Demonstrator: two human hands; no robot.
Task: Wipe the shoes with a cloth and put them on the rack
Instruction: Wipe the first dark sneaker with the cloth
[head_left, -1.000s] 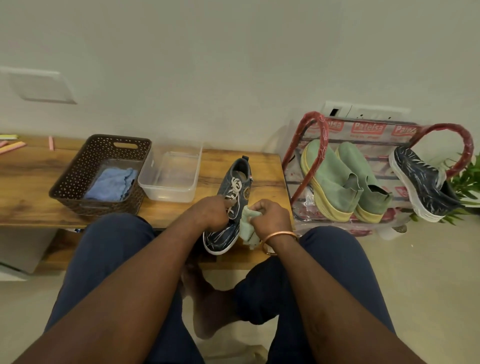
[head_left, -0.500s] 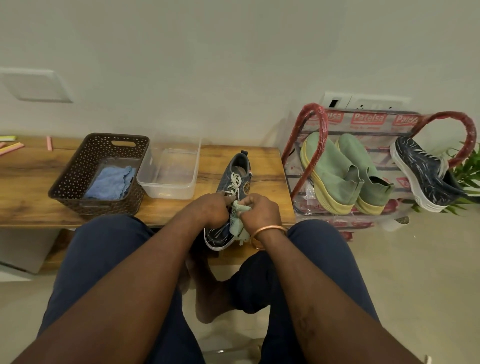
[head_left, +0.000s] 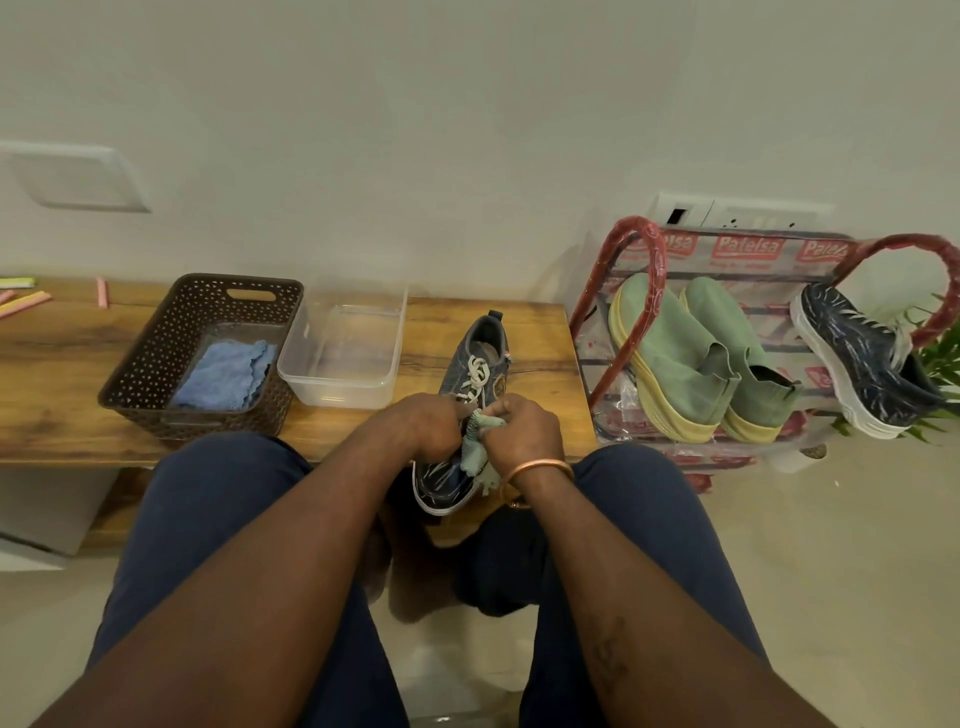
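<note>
The navy lace-up sneaker (head_left: 470, 410) lies on the wooden bench (head_left: 530, 358), long axis running away from the person, left hand (head_left: 423, 428) gripping its near side, right hand (head_left: 522, 434) clenching the green cloth (head_left: 475, 454), nearer the rack (head_left: 639, 260).

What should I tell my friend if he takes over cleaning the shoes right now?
Left hand: gripping the dark blue lace-up sneaker on the wooden bench.
Right hand: clutching the pale green cloth against that sneaker.
Done: two green slip-on shoes and one matching dark blue sneaker sit on the red-framed rack.
Left: finish wiping this sneaker, then rack it beside its partner.
</note>
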